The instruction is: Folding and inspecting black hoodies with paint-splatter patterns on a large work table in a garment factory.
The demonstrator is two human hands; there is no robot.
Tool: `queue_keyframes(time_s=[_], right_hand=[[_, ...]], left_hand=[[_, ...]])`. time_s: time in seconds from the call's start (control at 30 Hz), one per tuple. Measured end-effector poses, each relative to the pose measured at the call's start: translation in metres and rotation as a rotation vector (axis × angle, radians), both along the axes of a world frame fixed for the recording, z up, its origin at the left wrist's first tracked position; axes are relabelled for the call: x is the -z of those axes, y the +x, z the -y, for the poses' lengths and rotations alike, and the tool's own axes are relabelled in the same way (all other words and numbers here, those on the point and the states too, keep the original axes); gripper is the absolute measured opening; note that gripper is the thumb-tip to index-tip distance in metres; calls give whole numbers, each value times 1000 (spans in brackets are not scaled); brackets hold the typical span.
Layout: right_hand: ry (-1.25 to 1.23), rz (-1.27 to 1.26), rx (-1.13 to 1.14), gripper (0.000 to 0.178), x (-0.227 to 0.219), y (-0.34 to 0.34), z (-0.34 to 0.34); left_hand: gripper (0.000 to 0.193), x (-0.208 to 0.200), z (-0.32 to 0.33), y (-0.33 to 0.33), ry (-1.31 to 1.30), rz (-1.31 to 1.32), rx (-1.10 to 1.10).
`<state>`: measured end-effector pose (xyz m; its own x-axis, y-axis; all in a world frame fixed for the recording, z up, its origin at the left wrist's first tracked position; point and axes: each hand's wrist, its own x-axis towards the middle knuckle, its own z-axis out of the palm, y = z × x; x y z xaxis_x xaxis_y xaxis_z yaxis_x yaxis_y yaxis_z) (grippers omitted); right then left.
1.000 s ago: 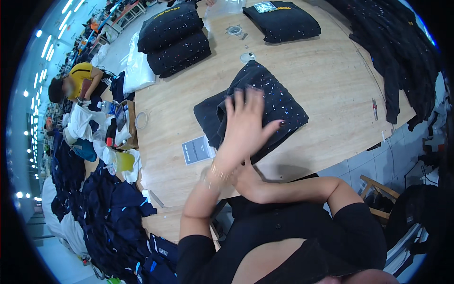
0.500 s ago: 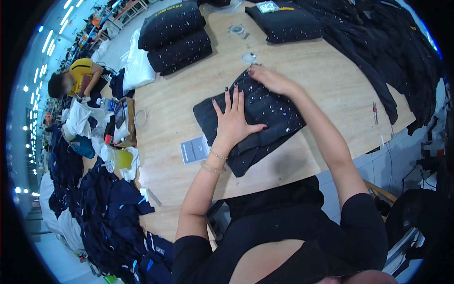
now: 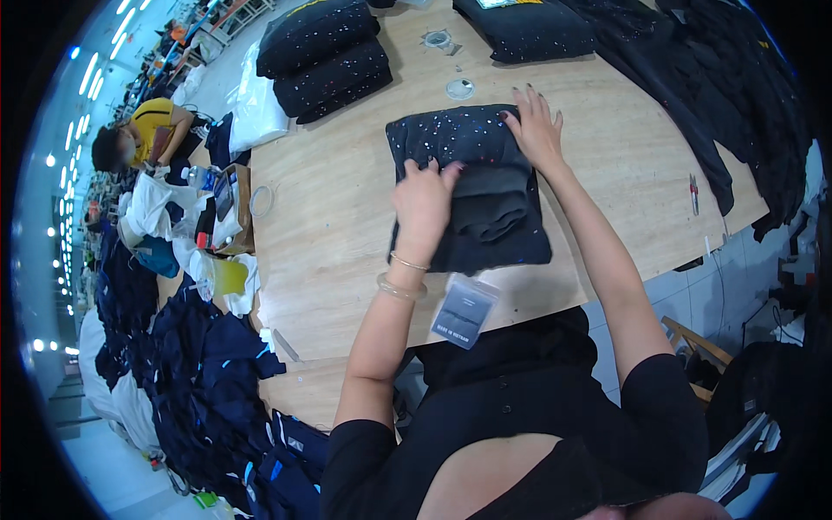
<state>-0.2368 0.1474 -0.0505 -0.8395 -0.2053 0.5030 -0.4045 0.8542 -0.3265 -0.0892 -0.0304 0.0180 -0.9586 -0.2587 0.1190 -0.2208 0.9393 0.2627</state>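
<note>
A folded black garment (image 3: pixel 494 247) with white and coloured specks lies on the wooden table in front of me. A plainer dark folded-over part (image 3: pixel 494 204) sits on top of it. My left hand (image 3: pixel 422 204) rests on the garment's left side, fingers bent, tips apart on the cloth, thumb beside the folded-over part. Open, with fingers spread, my right hand (image 3: pixel 537 134) lies at the garment's upper right corner, its thumb touching the edge. A grey card in a clear plastic sleeve (image 3: pixel 465 310) lies below the garment, by the table's near edge.
Folded speckled garments (image 3: pixel 334 74) are stacked at the far left, another (image 3: pixel 529 33) lies far right. Loose dark cloth (image 3: pixel 693 113) covers the right end. Red-handled snips (image 3: pixel 693 195) lie nearby. A yellow drink cup (image 3: pixel 227 277) stands left; a person in yellow (image 3: pixel 154 130) sits beyond.
The garment has turned and now lies squarer to me, its dark folded-over part facing up. The sleeved card has shifted from the garment's left to its near side. Both hands have moved with it.
</note>
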Motion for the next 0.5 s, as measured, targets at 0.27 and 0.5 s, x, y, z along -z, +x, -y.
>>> queue_keyframes(time_s=[0.27,0.5], right_hand=[[-685,1307,26,48,-28,17,-29],[-976,1438,-159,23,-16,3,-39]], left_hand=[[40,41,105,-21,1181,341,-427],[20,45,118,-20,1588,229,-234]])
